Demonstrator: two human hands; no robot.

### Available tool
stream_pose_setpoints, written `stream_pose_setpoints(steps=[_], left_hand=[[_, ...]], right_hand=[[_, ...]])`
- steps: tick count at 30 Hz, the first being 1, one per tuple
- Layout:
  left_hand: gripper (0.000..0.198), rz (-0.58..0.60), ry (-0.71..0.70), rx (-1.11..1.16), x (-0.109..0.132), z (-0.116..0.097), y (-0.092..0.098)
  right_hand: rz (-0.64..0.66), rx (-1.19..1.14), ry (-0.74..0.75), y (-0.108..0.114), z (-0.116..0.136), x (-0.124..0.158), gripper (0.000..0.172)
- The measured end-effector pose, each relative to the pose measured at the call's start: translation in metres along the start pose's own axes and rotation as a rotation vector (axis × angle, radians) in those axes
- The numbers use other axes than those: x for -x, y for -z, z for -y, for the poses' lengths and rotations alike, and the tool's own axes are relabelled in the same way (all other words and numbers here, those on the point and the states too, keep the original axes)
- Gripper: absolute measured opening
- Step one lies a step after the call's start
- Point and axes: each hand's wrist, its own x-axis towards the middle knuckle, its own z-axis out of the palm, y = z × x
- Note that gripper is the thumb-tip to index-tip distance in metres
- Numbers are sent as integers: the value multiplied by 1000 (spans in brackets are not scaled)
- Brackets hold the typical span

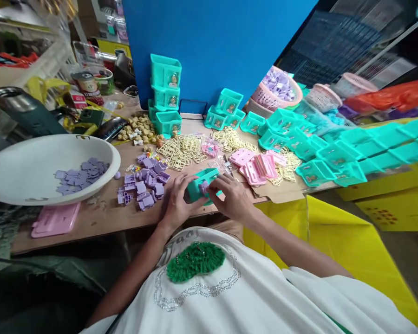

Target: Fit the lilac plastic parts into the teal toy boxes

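Note:
My left hand (179, 199) is wrapped round the left side of a small teal plastic box (208, 175) near the table's front edge. Against the box's near side, the fingers of my right hand (230, 195) pinch a small purple piece (204, 187); its exact shape is too small to tell. Left of my hands lies a heap of purple plastic parts (146, 181). Cream plastic frames (183, 150) are spread behind the box, and pink plastic panels (256, 166) are piled to its right.
A white basin (24, 162) holding flat purple pieces stands at the left, with a dark flask (24, 109) behind it. Teal boxes (167, 97) are stacked before a blue panel (209, 41); more teal boxes (315, 171) line the right side. Small tan figures (142, 127) lie at back left.

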Motion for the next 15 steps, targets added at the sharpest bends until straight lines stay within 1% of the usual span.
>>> stream_pose_setpoints(steps=[1,3,5,6,10,12,15], left_hand=[[61,23,8,18,3,-3,2],[73,50,8,24,8,-7,5],[85,46,-32,-58,11,-10,6],[88,38,-62,-126,12,-10,6],[88,31,-146,-354,14,-9,3],[86,45,-155,-410,13,-7,2],[87,73,-150,-449,13,-3,3]], right_hand=[[-59,11,30,-3,2,9,19],[-146,18,70,-12,4,26,18],[-191,-6,74,-25,4,39,16],[-207,-25,64,-32,3,44,16],[-291,-75,-2,-55,1,57,14],[-332,-72,-18,-62,1,60,14],[-360,-77,-22,-71,2,60,15]])
